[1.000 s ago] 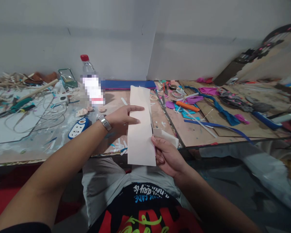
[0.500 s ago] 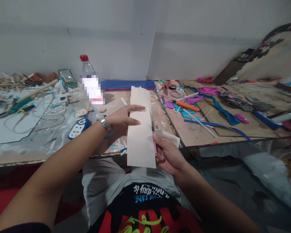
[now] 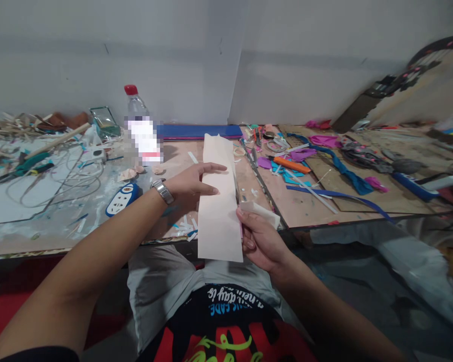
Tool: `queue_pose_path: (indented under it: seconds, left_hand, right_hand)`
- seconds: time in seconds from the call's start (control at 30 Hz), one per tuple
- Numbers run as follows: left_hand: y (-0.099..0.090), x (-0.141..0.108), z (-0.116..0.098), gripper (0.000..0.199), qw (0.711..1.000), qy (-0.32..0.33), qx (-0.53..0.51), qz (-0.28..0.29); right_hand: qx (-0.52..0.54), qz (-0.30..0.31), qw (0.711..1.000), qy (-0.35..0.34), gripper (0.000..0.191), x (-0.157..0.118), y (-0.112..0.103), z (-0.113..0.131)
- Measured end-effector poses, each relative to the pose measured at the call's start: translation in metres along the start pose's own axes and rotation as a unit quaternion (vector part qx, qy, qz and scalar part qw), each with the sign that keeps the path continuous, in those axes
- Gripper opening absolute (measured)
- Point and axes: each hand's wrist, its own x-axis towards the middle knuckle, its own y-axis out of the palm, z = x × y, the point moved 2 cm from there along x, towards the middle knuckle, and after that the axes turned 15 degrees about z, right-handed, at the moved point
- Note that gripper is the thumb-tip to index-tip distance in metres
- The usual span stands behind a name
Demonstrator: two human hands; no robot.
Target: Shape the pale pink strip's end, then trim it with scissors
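Note:
A long cream paper strip (image 3: 219, 226) stretches upright in front of me, its near end over the table edge. My left hand (image 3: 196, 181) grips its left side, thumb and forefinger on top and the other fingers hidden beneath. At the strip's right edge, my right hand (image 3: 262, 239) is closed around pink-handled scissors (image 3: 240, 232). Most of the scissors is hidden by the hand and paper; a dark bit of blade shows above the thumb. A narrower cream offcut (image 3: 264, 213) curls out to the right, over the back of that hand.
A red-capped bottle (image 3: 136, 105) stands at the back left. A blue-and-white power strip (image 3: 124, 199) and green-handled pliers (image 3: 33, 165) lie on the left. On the right are an orange cutter (image 3: 292, 165), tape rolls, coloured scraps and a blue ribbon (image 3: 340, 193).
Both hands and the paper stay almost in place. My right hand's fingers have shifted slightly, and less of the pink handle shows.

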Motion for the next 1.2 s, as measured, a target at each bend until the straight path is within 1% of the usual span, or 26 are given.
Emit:
queue_pose_path:
  seconds: [0.33, 0.5, 0.6, 0.67, 0.73, 0.83, 0.9, 1.0, 1.2]
  left_hand:
    - [0.001, 0.001, 0.002, 0.067, 1.000, 0.002, -0.022, 0.004]
    - [0.002, 0.000, -0.001, 0.067, 1.000, -0.005, -0.030, 0.004]
    - [0.003, 0.000, -0.002, 0.063, 0.999, -0.012, -0.045, -0.002]
    - [0.004, 0.001, 0.001, 0.055, 0.997, -0.016, -0.074, -0.020]
    - [0.005, 0.002, 0.007, 0.049, 0.991, -0.026, -0.118, -0.055]
    - [0.005, 0.004, 0.020, 0.055, 0.976, -0.068, -0.178, -0.105]
    - [0.004, 0.004, 0.025, 0.058, 0.968, -0.084, -0.206, -0.113]
    - [0.003, 0.004, 0.026, 0.059, 0.964, -0.088, -0.227, -0.106]
    - [0.002, 0.003, 0.020, 0.060, 0.964, -0.082, -0.238, -0.086]
  right_hand:
    - [-0.006, -0.007, 1.000, -0.006, 0.044, 0.001, 0.000, 0.000]
    - [-0.008, -0.014, 1.000, -0.005, 0.046, 0.001, 0.001, -0.001]
    - [-0.007, -0.009, 1.000, -0.006, 0.044, 0.001, 0.002, 0.000]
    - [-0.004, -0.004, 1.000, -0.002, 0.043, -0.001, 0.003, 0.000]
    - [0.002, -0.001, 1.000, 0.005, 0.042, -0.002, 0.003, -0.001]
    - [0.012, -0.003, 1.000, 0.009, 0.039, -0.004, 0.003, -0.002]
    - [0.018, -0.004, 1.000, 0.009, 0.039, -0.004, 0.003, -0.003]
    - [0.027, -0.001, 1.000, 0.016, 0.039, -0.005, 0.004, -0.002]
    - [0.024, 0.000, 1.000, 0.012, 0.036, -0.006, 0.009, 0.000]
